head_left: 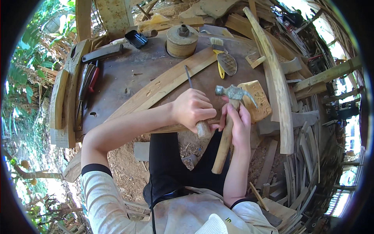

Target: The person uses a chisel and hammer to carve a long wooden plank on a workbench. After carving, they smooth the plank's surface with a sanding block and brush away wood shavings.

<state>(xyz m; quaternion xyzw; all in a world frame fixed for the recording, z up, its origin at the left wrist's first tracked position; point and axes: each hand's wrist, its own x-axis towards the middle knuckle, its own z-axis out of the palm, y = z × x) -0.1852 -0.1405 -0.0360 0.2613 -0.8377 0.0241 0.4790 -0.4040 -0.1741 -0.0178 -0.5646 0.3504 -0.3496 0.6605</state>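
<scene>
My left hand [194, 109] is closed around the wooden handle of a chisel [203, 130]. Its narrow metal blade slants away from me, over a long pale board [161, 86] that lies diagonally across the worktable [120, 78]. In my right hand [238, 123] is a claw hammer [223, 150], gripped just under its metal head, with the wooden handle hanging down toward my lap. The hands are close together at the near edge of the table. A rough wooden block [255, 102] sits just beyond the hammer's claw.
Farther back are a round wooden piece with a metal nut [182, 41], a black tray [136, 39] and a yellow-handled brush [219, 46] by an oval dark pad [227, 64]. Hand tools [89, 80] lie at the left. A long pole [272, 78] and stacked wood flank the right.
</scene>
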